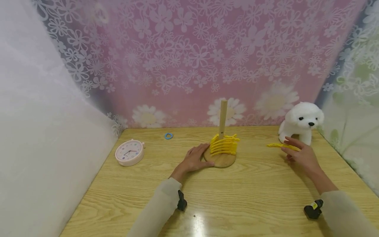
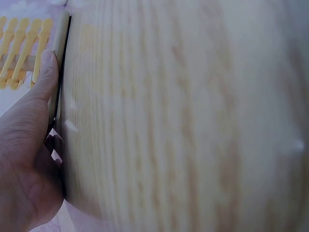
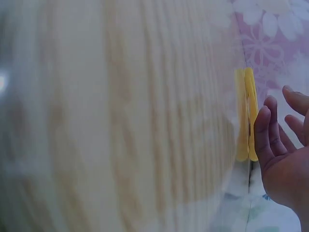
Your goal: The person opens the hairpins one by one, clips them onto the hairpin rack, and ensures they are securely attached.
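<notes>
A wooden stand with an upright rod and a round base stands mid-table. Several slim, curved yellow plastic pieces are stacked around the rod's foot. My left hand grips the base's left edge; in the left wrist view its thumb lies along the rim, while the other fingers are mostly hidden. At the right, another yellow piece lies on the table, partly behind my right hand. The right wrist view shows that yellow piece beside loosely bent fingers, which do not close round it.
A white plush dog sits at the back right, just behind my right hand. To the left lies a pink round clock. A small blue ring is near the table's back edge, before a flowered curtain.
</notes>
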`<state>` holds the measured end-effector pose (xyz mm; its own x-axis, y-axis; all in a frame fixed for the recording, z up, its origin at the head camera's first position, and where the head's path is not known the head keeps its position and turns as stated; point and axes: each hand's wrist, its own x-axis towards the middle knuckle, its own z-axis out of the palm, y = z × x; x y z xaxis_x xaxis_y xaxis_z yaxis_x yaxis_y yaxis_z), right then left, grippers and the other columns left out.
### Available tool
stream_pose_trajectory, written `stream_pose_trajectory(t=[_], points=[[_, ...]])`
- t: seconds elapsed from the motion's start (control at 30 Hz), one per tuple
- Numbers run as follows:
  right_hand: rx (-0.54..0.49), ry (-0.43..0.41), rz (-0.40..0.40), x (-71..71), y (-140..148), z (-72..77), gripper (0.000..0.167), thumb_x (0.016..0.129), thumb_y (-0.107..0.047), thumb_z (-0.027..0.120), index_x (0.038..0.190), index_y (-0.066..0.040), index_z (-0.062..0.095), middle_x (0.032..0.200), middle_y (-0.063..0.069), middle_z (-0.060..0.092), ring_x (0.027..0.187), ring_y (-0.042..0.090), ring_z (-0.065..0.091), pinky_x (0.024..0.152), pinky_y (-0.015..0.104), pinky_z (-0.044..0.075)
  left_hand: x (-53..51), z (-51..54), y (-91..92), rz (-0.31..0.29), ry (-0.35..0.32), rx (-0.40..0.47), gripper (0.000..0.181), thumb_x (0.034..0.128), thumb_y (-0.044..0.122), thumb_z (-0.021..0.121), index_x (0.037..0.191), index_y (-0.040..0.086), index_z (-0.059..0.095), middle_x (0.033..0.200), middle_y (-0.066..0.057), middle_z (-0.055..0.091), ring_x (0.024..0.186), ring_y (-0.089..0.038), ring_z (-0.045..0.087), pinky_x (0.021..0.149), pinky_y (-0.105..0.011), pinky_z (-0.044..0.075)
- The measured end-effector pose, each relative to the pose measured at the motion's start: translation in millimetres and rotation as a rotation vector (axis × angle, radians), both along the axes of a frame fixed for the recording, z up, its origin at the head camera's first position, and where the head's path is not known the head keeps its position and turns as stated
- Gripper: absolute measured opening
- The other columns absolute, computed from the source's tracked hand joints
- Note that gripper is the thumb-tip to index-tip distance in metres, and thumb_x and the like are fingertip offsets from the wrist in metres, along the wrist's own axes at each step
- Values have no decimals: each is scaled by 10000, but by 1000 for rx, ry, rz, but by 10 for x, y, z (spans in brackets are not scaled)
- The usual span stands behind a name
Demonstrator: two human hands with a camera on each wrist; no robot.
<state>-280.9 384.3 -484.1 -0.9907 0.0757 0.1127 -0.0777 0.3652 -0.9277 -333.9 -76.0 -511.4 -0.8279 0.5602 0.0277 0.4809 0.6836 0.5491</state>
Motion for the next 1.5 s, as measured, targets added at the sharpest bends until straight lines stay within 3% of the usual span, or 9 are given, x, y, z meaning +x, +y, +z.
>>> stream_pose_trajectory(t=[0.23, 0.43, 0.53, 0.67, 0.87, 1.07, 1.2, 1.3, 1.5], points=[[13, -12, -50, -15, 150, -45, 654, 985, -236, 753, 1549, -51, 480, 1128, -309, 561, 659, 95, 712, 568, 268, 596, -18, -20, 5, 13, -23, 4, 917, 954, 603, 673, 1679, 288, 208, 1729, 31, 213, 1604, -220, 141, 1295, -489, 51], [-29, -41, -58, -56, 236, -85, 525, 975, -177, 762, 1459, -144, 560, 816, -131, 736, 606, 108, 710, 545, 282, 598, -34, -66, 11, 11, -18, 20, 912, 956, 600, 672, 1679, 300, 204, 1728, 36, 216, 1606, -210, 133, 1295, -489, 42], [-12, -64, -79, -69, 276, -118, 621, 981, -173, 754, 1524, -47, 482, 720, -46, 740, 593, 100, 704, 549, 278, 602, -14, -64, 13, 0, -16, 39, 910, 957, 590, 677, 1679, 283, 215, 1725, 21, 227, 1605, -220, 137, 1293, -502, 45], [0, -83, -87, -70, 309, -158, 711, 987, -154, 741, 1571, 41, 387, 808, -154, 714, 621, 86, 700, 574, 272, 609, 23, -20, 18, -9, -12, 44, 918, 954, 611, 669, 1677, 260, 227, 1723, 4, 237, 1604, -229, 145, 1291, -510, 56], [38, -70, -76, -65, 307, -167, 705, 973, -117, 748, 1562, 49, 397, 1031, -299, 547, 655, 72, 699, 556, 265, 591, 11, -16, 16, -9, 13, 18, 918, 965, 626, 641, 1681, 243, 214, 1725, -15, 231, 1603, -236, 149, 1292, -498, 59], [161, -97, -86, -68, 268, -119, 712, 945, -159, 783, 1523, 74, 439, 1027, -187, 576, 643, 84, 696, 556, 279, 586, -6, -26, 12, 9, 13, -1, 914, 970, 615, 642, 1683, 241, 209, 1728, 8, 220, 1603, -213, 151, 1293, -483, 75], [229, -150, -67, -66, 245, -76, 641, 952, -179, 773, 1464, 92, 499, 849, -37, 689, 600, 113, 639, 532, 306, 555, 16, 2, 10, 11, 8, -14, 913, 972, 611, 643, 1683, 243, 205, 1730, 3, 216, 1604, -214, 148, 1293, -480, 78], [240, -178, -49, -60, 235, -55, 568, 970, -182, 752, 1416, 96, 537, 724, 29, 693, 572, 133, 596, 516, 315, 531, 30, 22, 4, 5, 9, -24, 913, 975, 615, 635, 1684, 239, 200, 1731, -11, 215, 1604, -228, 144, 1292, -488, 76], [228, -154, -39, -23, 232, -65, 524, 1025, -227, 688, 1418, 75, 522, 774, 73, 708, 617, 160, 642, 536, 324, 552, -6, -10, 0, 4, 5, -22, 920, 967, 612, 649, 1685, 262, 192, 1732, 11, 208, 1605, -215, 138, 1295, -484, 68]])
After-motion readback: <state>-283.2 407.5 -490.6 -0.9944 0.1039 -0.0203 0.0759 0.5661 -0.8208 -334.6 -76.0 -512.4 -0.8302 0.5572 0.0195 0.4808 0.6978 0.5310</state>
